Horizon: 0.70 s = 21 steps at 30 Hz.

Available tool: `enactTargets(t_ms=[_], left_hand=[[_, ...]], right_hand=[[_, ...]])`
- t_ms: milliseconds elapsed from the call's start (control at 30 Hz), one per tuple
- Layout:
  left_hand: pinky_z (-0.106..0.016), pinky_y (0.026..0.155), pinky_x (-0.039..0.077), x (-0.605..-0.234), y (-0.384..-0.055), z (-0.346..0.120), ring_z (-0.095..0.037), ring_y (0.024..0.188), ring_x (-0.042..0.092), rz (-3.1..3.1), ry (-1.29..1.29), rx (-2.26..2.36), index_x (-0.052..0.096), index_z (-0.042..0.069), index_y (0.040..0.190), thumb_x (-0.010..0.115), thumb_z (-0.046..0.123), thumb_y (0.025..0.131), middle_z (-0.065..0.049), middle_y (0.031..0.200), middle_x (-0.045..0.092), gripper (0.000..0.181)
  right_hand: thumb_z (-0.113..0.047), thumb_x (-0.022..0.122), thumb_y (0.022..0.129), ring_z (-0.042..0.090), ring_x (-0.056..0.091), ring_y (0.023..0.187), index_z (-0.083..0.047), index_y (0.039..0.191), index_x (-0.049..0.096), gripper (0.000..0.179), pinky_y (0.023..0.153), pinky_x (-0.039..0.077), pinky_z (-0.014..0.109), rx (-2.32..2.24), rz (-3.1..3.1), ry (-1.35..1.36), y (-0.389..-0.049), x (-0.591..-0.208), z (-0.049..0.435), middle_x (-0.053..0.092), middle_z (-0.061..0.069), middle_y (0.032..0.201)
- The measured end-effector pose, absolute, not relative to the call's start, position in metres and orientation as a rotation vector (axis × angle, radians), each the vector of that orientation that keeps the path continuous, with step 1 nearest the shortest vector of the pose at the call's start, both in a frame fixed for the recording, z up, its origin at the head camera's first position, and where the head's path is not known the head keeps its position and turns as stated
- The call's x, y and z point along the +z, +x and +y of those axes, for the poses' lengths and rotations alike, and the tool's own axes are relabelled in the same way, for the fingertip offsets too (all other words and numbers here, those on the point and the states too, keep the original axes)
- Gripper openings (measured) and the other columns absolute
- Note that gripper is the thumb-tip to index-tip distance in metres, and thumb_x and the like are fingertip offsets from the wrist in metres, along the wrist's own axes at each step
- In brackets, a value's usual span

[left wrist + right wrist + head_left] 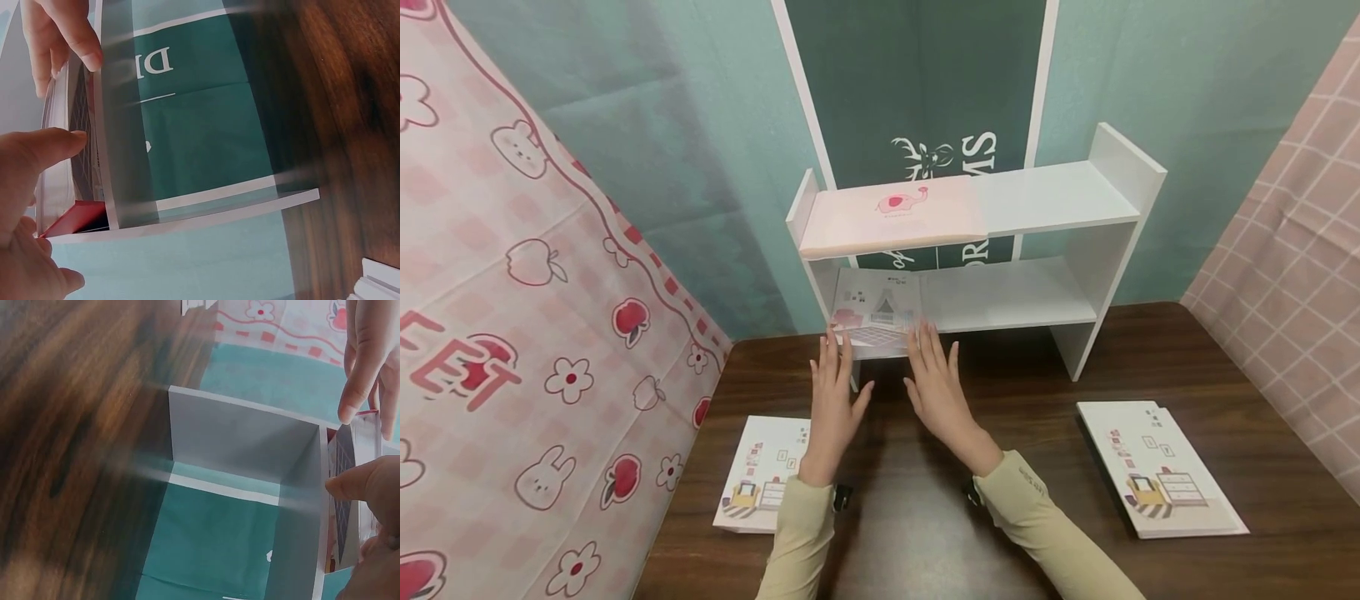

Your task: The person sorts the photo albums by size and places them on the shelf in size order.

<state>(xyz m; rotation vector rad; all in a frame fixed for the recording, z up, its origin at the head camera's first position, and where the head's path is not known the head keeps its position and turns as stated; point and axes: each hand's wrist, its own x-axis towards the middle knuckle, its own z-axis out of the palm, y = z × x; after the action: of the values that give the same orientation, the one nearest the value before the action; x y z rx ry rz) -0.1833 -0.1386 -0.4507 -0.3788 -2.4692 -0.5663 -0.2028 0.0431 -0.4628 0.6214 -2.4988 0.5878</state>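
A white book with a grey house drawing lies flat at the left end of the lower shelf. My left hand touches its left front corner with straight fingers. Against its right front corner rest the outstretched fingers of my right hand. In the left wrist view, the left thumb reaches along the book's front edge, and a red corner shows there. Neither hand curls round the book. Whether more than one book lies in this pile cannot be told.
The white two-tier shelf stands at the table's back, a pink elephant-print book on its upper board. White books lie on the brown table: one pile left, partly behind the left arm, another right. Patterned cloth hangs at left.
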Motion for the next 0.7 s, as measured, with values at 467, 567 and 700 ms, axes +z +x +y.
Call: enactTargets(t_ms=[467, 567, 700], left_hand=[[-0.062, 0.105, 0.023, -0.462, -0.172, -0.139, -0.033, 0.141, 0.014, -2.386, -0.410, -0.607, 0.023, 0.006, 0.147, 0.072, 0.013, 0.081, -0.018, 0.154, 0.010, 0.083], [-0.061, 0.106, 0.022, -0.462, -0.169, -0.140, -0.032, 0.142, 0.012, -2.382, -0.392, -0.620, 0.024, 0.006, 0.147, 0.072, 0.012, 0.081, -0.016, 0.155, 0.009, 0.082], [-0.060, 0.106, 0.022, -0.462, -0.166, -0.141, -0.030, 0.142, 0.012, -2.374, -0.370, -0.629, 0.025, 0.007, 0.147, 0.072, 0.012, 0.080, -0.013, 0.155, 0.007, 0.082]], right_hand=[[-0.008, 0.063, 0.086, 0.039, 0.010, 0.140, 0.001, 0.147, 0.011, 0.081, 0.107, 0.012, 0.063, 0.784, -2.416, 0.584, -0.179, -0.478, 0.042, 0.004, 0.023, 0.153], [-0.008, 0.061, 0.087, 0.039, 0.012, 0.140, 0.001, 0.147, 0.010, 0.079, 0.108, 0.012, 0.062, 0.827, -2.399, 0.580, -0.174, -0.479, 0.041, 0.005, 0.023, 0.153], [-0.007, 0.058, 0.090, 0.039, 0.012, 0.140, 0.000, 0.148, 0.010, 0.076, 0.109, 0.012, 0.061, 0.889, -2.376, 0.580, -0.168, -0.478, 0.040, 0.005, 0.021, 0.154]])
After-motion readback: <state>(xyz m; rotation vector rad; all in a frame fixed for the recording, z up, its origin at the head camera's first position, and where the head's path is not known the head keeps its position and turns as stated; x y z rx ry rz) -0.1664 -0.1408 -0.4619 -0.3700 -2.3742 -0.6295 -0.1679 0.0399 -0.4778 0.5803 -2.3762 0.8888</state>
